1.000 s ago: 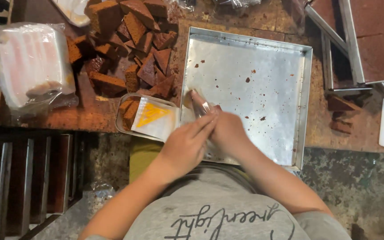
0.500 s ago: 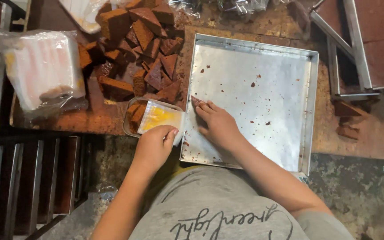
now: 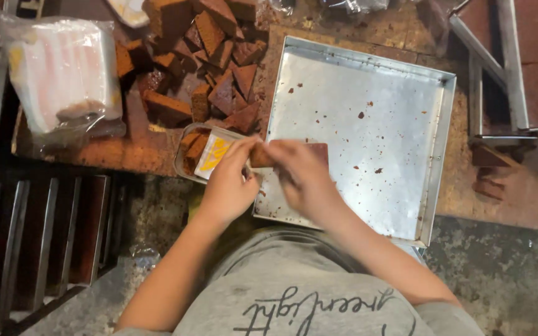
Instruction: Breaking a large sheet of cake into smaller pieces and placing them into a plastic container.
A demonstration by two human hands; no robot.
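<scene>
Brown cake slice: flat rectangular piece, darker crust edge, held level between fingertips of both hands, at lower-left corner of metal tray, partly hidden by fingers. Clear plastic container: open, at 9 o'clock of slice, holds brown cake pieces plus yellow-and-white label.

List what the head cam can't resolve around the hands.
- Brown cake piece, head view: mostly covered by the left hand and right hand; its shape is unclear.
- Clear plastic container: near end is under the left hand.
- Metal tray: near-left corner is behind the right hand.
</scene>
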